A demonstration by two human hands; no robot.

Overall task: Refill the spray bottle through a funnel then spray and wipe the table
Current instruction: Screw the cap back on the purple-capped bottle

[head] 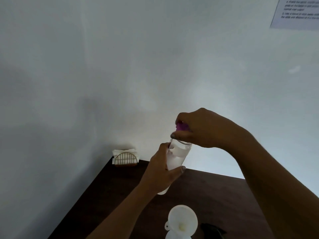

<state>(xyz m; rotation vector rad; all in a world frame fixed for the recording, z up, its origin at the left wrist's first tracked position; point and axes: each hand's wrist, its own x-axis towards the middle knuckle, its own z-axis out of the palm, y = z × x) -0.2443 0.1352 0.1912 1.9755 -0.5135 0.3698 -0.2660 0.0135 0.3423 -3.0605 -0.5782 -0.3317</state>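
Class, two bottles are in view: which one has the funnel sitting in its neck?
The white bottle at the bottom edge, under the funnel; the clear bottle is held up in both hands.

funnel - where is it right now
In the head view the white funnel sits at the bottom centre, upright in the mouth of a white bottle, below the raised hands and left of a black object.

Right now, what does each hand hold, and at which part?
The left hand grips the clear bottle around its body. The right hand pinches its purple cap at the top.

paper sheet (pixel 296 12) | on wall, top right | printed lines, blurred, unreadable
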